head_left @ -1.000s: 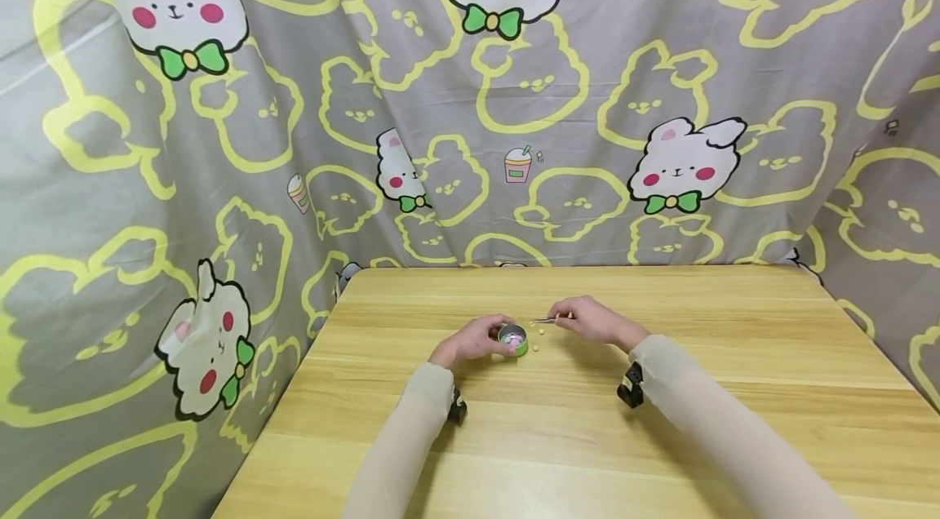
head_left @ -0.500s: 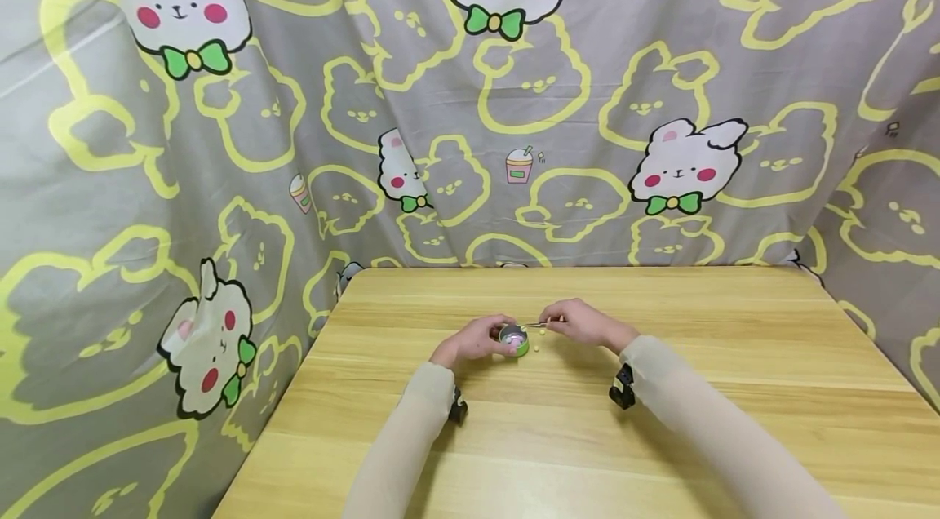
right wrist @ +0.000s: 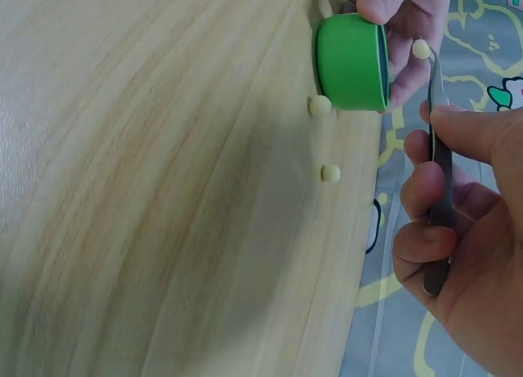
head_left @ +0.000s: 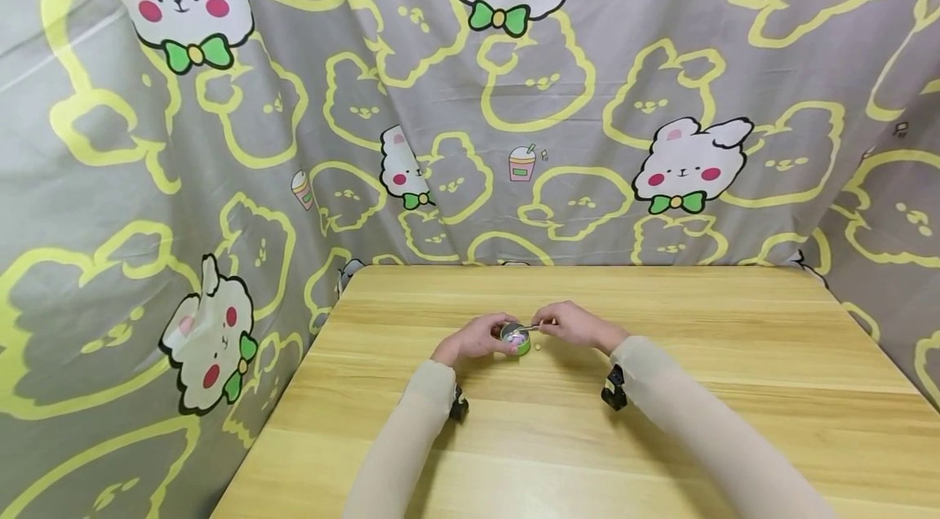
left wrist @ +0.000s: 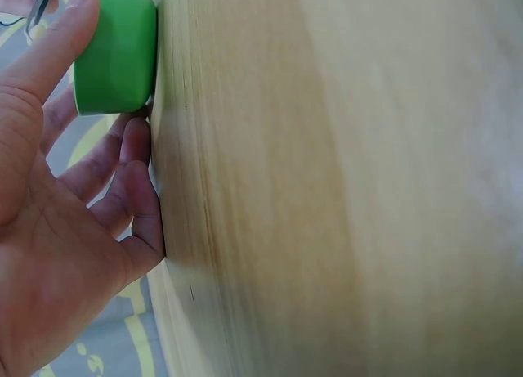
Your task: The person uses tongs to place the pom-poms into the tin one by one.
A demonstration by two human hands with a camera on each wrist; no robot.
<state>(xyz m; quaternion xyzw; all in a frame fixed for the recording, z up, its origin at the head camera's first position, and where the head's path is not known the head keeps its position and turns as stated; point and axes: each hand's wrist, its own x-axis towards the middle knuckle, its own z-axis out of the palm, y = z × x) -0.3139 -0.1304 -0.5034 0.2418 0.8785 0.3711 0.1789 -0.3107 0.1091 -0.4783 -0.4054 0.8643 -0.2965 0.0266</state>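
Observation:
In the head view my left hand (head_left: 479, 337) steadies a small round green container (head_left: 524, 348), its thumb and fingers around the side. The container stands upright on the table, and pinkish, shiny contents too small to make out show inside. My right hand (right wrist: 482, 205) pinches a pair of dark metal tweezers (right wrist: 441, 168) between thumb and fingers. At their tips sits a pale yellow bead (right wrist: 421, 49), held over the container's opening. Two similar loose beads, one nearer (right wrist: 320, 105) the container and another bead (right wrist: 330, 174) farther off, lie on the table.
The wooden table (head_left: 661, 437) reaches to a patterned grey curtain (head_left: 558, 95) along the back and sides. A black wrist camera (head_left: 614, 388) sits below the right wrist, and another wrist camera (head_left: 458, 403) is at the left one.
My right hand has moved left with the tweezers, bringing their tips from beside the loose beads to over the container. The left hand has stayed in place around it.

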